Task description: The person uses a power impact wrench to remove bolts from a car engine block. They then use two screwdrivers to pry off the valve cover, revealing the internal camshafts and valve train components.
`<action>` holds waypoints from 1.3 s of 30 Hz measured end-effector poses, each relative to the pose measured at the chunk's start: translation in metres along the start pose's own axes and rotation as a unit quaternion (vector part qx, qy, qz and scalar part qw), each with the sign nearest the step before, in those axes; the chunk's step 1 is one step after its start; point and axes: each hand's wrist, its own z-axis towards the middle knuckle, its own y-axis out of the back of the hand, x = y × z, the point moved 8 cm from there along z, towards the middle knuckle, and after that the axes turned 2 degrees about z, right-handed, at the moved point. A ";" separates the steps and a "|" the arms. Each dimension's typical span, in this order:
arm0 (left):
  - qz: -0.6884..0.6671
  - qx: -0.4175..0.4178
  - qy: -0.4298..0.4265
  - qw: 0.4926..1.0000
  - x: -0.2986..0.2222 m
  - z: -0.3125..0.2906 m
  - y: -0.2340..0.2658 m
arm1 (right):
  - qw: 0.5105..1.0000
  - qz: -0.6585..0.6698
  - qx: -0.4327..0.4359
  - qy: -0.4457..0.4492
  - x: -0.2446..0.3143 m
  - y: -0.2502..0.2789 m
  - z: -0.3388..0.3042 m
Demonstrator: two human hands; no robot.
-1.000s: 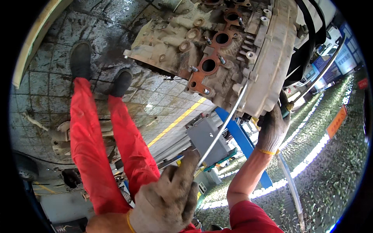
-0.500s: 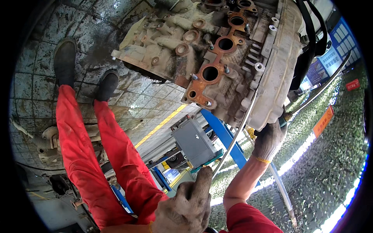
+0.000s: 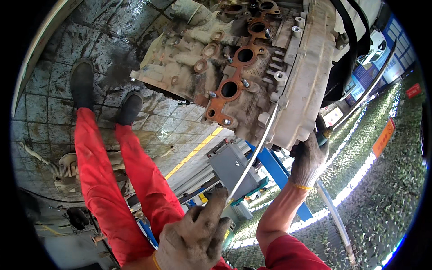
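Note:
A grimy engine block with rust-coloured port flanges and a long pale cover takes up the upper middle. My left hand, in a soiled knit glove, is at the lower middle with curled fingers and the index finger raised. A long thin metal rod runs from this finger up to the lower edge of the cover; the palm side of the grip is hidden. My gloved right hand is closed around a dark tool beside the cover's lower end. The tool has a greenish part and a brass-coloured fitting.
A dark hose leads up from the fitting. Black straps hang by the cover. Behind stand a grey cabinet and a blue post. Greasy parts lie on the tiled floor near my feet.
The engine, rod and left hand now appear farther left as the view shifts. The fingers of my left hand have spread slightly. My right hand keeps its grip.

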 end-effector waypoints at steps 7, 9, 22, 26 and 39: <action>-0.005 -0.039 -0.048 0.998 0.007 0.007 -0.001 | 0.999 -0.014 0.016 0.035 -0.005 0.005 0.003; -0.040 -0.058 -0.009 0.997 0.002 0.005 0.000 | 0.999 0.011 0.038 0.011 -0.009 0.007 0.003; -0.079 -0.065 0.148 0.984 -0.066 -0.004 -0.007 | 0.999 0.030 0.015 0.016 -0.001 0.016 -0.001; -0.058 -0.096 0.153 0.982 -0.081 -0.001 -0.008 | 0.999 0.031 0.023 0.033 -0.008 0.017 0.000; 0.048 0.029 0.165 0.985 -0.047 0.016 0.058 | 0.998 0.016 -0.007 0.059 -0.016 0.017 -0.008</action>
